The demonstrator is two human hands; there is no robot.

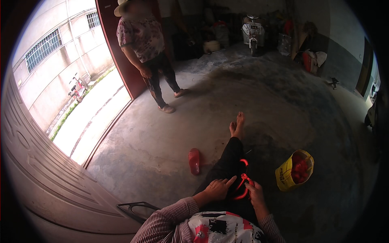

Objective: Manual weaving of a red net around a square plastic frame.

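Observation:
I sit on a concrete floor with my legs in black trousers point(229, 162) stretched out and my bare feet point(238, 123) ahead. A red cord point(244, 178) lies looped across my lap. My left hand point(219, 188) rests flat on my thigh, fingertips touching the cord. My right hand point(256, 194) grips the cord's knotted part from the right. A yellow bag point(289, 174) full of red pieces stands on the floor just right of my legs.
A red slipper point(194, 160) lies left of my legs. A person point(148, 48) stands by the dark red door point(121, 52) at the doorway. A large open door leaf point(44, 174) is at my left. A scooter point(253, 34) and clutter line the back wall.

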